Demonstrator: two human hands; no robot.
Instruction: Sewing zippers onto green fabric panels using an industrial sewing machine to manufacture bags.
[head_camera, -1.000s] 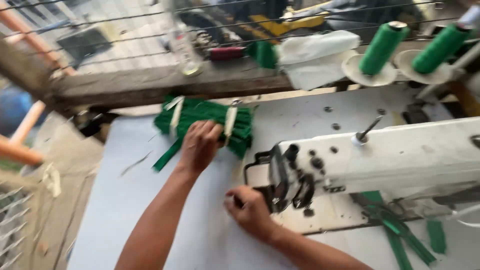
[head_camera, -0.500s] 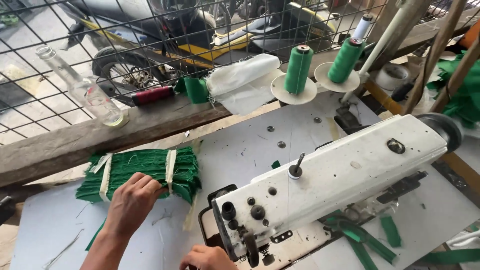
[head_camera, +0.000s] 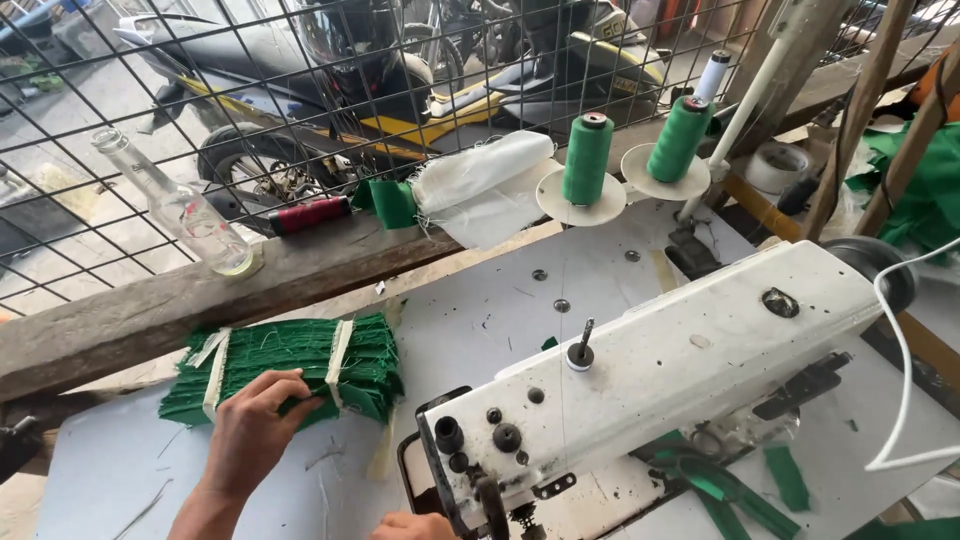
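Presently, a thick bundle of green cut fabric pieces (head_camera: 290, 365), tied by two pale cloth strips, is seen lying flat on the grey work table (head_camera: 110, 465), just below a weathered wooden rail (head_camera: 150, 310) and to the left of a white industrial sewing machine (head_camera: 660, 370). The left hand (head_camera: 252, 432) is laid on the near edge of the bundle, fingers curled and the fingertips (head_camera: 300, 405) pinching at the top layers between the two ties. Only the knuckles of the right hand (head_camera: 412, 526) are shown at the bottom edge, close under the machine head; whether it is spread or closed cannot be told.

The bundle is judged soft and limp, light piece by piece but of some weight as a stack. The raw edges are frayed, so loose threads may be expected to snag. Single layers are likely to slide from under the ties if pulled at a corner; a firmer hold is judged to be had across the full thickness, beside one of the strips.

On the rail, a clear glass bottle (head_camera: 185, 210), a dark red thread spool (head_camera: 310, 215) and a wad of white cloth (head_camera: 485, 190) are noted. Two green thread cones (head_camera: 587, 160) are stood behind the machine. Green offcuts (head_camera: 785, 478) are scattered on the table at the right.
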